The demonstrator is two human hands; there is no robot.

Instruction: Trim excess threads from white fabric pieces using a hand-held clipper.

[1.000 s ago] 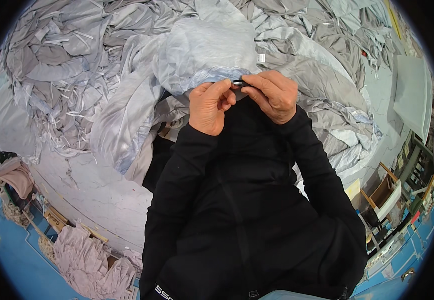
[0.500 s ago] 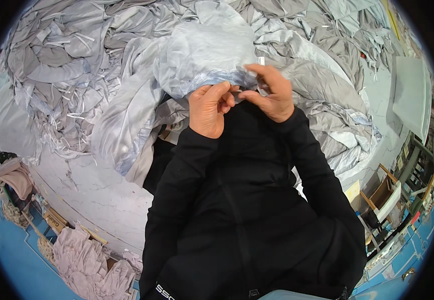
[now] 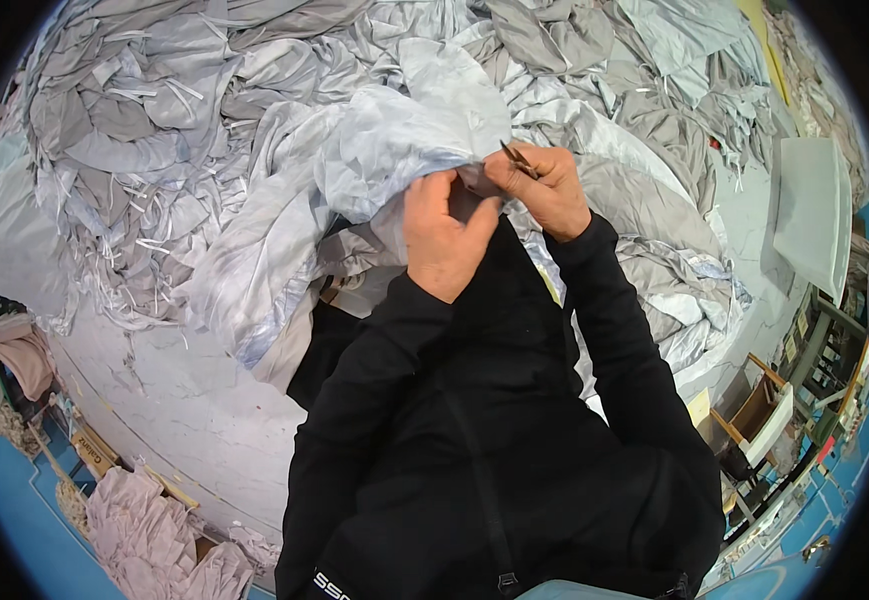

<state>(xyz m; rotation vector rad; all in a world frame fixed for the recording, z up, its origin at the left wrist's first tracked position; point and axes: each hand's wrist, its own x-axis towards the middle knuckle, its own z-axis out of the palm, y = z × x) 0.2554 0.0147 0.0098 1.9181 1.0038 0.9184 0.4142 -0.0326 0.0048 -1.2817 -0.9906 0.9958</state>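
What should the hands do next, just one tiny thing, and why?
Perhaps the left hand could gently steady the cloth: it's already touching it, and the cloth looks loose and wrinkled. The right hand also has a dark, pointed tool, so the left seems freer.

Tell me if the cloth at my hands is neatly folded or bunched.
Bunched: the cloth billows and wrinkles just beyond the left hand and right hand, with no neat layers showing.
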